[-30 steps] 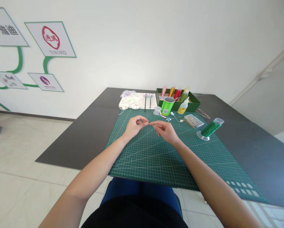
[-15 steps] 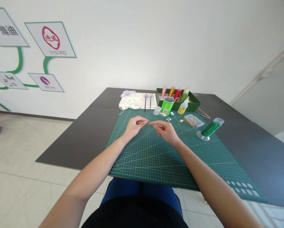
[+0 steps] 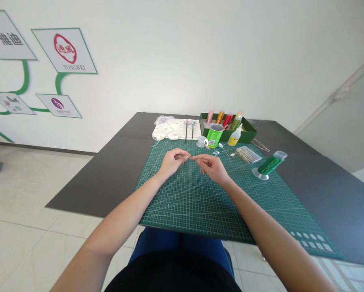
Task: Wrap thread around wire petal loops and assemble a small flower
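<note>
Over the green cutting mat (image 3: 194, 202), my left hand (image 3: 172, 161) and my right hand (image 3: 211, 167) meet fingertip to fingertip. Both are closed in a pinch on something thin and tiny between them, too small to make out. Just beyond the right fingertips shows a small white and pink piece (image 3: 206, 143), in front of a clear round container (image 3: 201, 141). Whether it joins what my fingers hold, I cannot tell. Pale leaf-like pieces on thin wire (image 3: 220, 145) lie past my right hand.
A green can (image 3: 212, 137), a glue bottle (image 3: 235, 136) and a dark green box (image 3: 250, 134) with coloured rolls stand at the back. To the right are a clear case (image 3: 248, 155), a green spool (image 3: 270, 164) and pliers (image 3: 260, 144). White sheets (image 3: 195, 132) lie at back left.
The small white and pink piece beyond my right fingertips has turned and shifted slightly up and left. Both hands stay in nearly the same place.
</note>
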`<act>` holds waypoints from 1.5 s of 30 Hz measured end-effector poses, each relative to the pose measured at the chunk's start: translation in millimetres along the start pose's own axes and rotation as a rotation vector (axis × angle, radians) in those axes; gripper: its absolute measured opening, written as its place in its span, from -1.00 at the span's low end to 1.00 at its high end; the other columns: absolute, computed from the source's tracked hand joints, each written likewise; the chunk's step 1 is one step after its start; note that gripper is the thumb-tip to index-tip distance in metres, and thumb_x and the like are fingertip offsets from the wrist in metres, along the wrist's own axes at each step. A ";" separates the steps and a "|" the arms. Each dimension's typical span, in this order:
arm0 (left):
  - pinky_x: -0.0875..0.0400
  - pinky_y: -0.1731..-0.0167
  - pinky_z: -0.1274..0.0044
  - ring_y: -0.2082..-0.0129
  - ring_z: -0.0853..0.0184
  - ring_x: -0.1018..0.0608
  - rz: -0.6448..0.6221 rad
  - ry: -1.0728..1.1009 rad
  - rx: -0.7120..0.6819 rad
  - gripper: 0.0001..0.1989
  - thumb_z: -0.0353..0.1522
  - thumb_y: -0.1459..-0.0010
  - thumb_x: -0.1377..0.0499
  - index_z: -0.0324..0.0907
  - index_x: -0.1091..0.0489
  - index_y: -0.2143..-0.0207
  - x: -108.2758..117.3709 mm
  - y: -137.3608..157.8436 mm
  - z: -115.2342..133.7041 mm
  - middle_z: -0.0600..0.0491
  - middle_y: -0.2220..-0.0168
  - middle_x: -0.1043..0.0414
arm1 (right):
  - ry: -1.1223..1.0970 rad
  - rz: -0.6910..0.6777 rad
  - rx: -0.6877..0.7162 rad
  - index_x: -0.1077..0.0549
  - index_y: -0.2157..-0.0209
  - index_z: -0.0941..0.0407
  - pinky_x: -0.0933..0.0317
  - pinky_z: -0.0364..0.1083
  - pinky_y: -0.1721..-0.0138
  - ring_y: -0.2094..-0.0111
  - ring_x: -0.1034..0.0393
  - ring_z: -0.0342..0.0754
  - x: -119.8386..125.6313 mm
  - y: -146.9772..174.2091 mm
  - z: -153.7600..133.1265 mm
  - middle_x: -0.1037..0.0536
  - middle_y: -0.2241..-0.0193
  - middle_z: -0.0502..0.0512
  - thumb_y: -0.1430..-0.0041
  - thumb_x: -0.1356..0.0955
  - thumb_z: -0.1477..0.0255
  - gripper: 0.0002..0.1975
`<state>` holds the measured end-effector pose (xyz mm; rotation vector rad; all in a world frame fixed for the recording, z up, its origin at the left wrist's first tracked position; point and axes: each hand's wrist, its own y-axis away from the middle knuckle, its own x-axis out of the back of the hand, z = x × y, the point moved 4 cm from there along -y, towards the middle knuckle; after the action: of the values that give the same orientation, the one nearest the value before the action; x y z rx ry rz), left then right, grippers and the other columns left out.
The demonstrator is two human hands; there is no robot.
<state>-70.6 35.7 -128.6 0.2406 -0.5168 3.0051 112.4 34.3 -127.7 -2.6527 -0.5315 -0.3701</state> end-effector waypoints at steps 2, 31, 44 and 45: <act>-0.32 0.47 0.54 0.53 0.39 -0.45 0.003 -0.004 0.001 -0.82 -0.25 -0.13 -0.33 -0.20 -0.58 0.35 0.1 0.2 0.7 0.10 0.53 -0.45 | -0.003 0.000 -0.004 -0.61 0.20 0.19 -0.01 -0.16 0.59 0.68 -0.14 -0.19 -0.1 0.0 -0.2 -0.27 0.72 -0.12 -0.26 -0.34 0.31 -0.72; -0.20 0.63 0.58 0.68 0.47 -0.35 -0.008 0.007 0.067 -0.81 -0.28 -0.08 -0.37 -0.21 -0.53 0.33 0.2 0.1 -6.9 0.14 0.57 -0.43 | 0.007 0.002 -0.012 -0.63 0.19 0.17 -0.05 -0.16 0.58 0.66 -0.16 -0.18 1.3 0.5 -1.0 -0.30 0.71 -0.11 -0.26 -0.36 0.29 -0.72; -0.36 0.42 0.52 0.55 0.39 -0.48 0.006 -0.013 0.038 -0.83 -0.31 -0.04 -0.40 -0.21 -0.55 0.34 0.9 -0.6 -4.1 0.13 0.59 -0.45 | 0.008 -0.001 -0.011 -0.63 0.19 0.16 -0.06 -0.17 0.59 0.67 -0.16 -0.18 1.2 0.7 -1.1 -0.29 0.72 -0.11 -0.27 -0.36 0.27 -0.72; -0.37 0.41 0.52 0.55 0.38 -0.48 0.005 -0.012 0.037 -0.82 -0.31 -0.04 -0.40 -0.21 -0.55 0.34 1.1 -0.7 -4.3 0.13 0.59 -0.45 | 0.007 -0.002 -0.010 -0.63 0.19 0.15 -0.06 -0.16 0.59 0.67 -0.16 -0.18 1.1 0.6 -0.7 -0.29 0.72 -0.11 -0.27 -0.36 0.27 -0.72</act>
<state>-72.2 37.8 -132.2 0.2597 -0.4638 3.0225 113.5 33.9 -126.9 -2.6598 -0.5311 -0.3829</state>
